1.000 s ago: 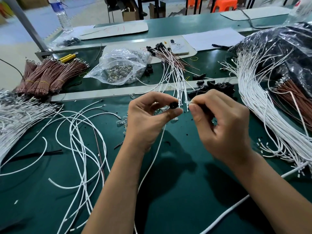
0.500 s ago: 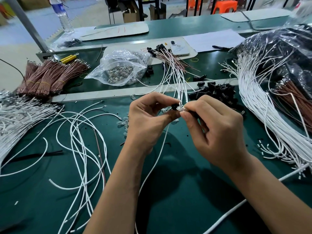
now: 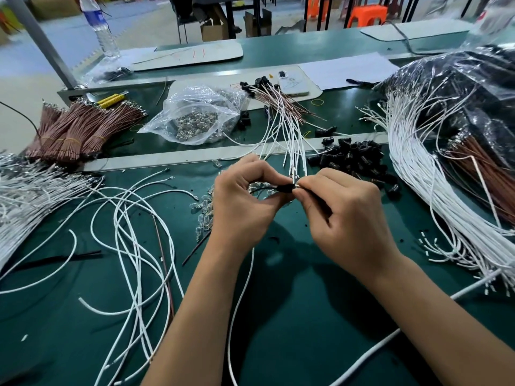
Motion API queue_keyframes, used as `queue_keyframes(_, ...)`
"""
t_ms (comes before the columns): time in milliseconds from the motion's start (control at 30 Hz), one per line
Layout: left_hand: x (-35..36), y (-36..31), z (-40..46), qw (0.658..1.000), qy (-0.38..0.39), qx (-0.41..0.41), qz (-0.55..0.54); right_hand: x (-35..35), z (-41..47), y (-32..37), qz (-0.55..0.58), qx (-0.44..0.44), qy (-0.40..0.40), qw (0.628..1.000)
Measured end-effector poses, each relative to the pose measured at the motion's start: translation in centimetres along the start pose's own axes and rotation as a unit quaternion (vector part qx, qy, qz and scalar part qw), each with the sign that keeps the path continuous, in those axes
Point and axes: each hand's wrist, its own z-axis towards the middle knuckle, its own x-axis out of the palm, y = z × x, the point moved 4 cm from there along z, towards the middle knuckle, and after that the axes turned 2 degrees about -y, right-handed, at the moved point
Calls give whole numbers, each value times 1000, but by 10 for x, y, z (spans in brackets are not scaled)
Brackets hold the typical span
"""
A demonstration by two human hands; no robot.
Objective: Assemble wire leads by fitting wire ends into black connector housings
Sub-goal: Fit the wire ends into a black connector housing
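Two hands meet over the green mat (image 3: 278, 330). Left hand (image 3: 245, 201) curls its fingers and thumb around a small black housing (image 3: 285, 188); right hand (image 3: 342, 215) pinches something small at the housing's end — too small to make out. One white wire (image 3: 237, 302) trails from under the left hand toward the viewer. Beyond the right hand lies a heap of black housings (image 3: 354, 157) — further beyond, a clear bag (image 3: 200, 115) of metal bits.

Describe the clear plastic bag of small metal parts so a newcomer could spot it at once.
Start at the metal rail crossing the green bench. Just behind it, left of centre, lies the clear plastic bag, between the bundled brown wires and the fan of white leads. It alone is a small crumpled see-through bag showing a heap of silvery parts; the big bag at right holds wires.
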Motion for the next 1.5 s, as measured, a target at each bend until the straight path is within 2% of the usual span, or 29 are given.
queue_keyframes(333, 3, -5, -4, 990, -27, 54, 124, 4, -3, -3, -13, 33, 30, 999)
queue_keyframes(900, 6, -1, -7, 986, -21, 42, 158, 7, 0, -12, 12, 17, 76, 997)
queue_keyframes(1033, 7, -1, -8, 988, -6, 31, 151, 7, 0, -24, 71, 36, 96, 992)
queue_keyframes(1133, 4, 0, -6, 991, 0, 28, 134, 9, -6, -35, 198, 154, 85, 964)
queue_keyframes(1200, 2, 0, -5, 991, 4, 31, 133, 11, -9, -42, 245, 201, 76, 945)
queue_keyframes(1367, 4, -1, -6, 993, 2, 23, 117, 10, -9, -48, 272, 194, 50, 941)
queue_keyframes(1500, 4, -2, -5, 990, 16, 32, 134, 9, -8, -47, 249, 170, 64, 951)
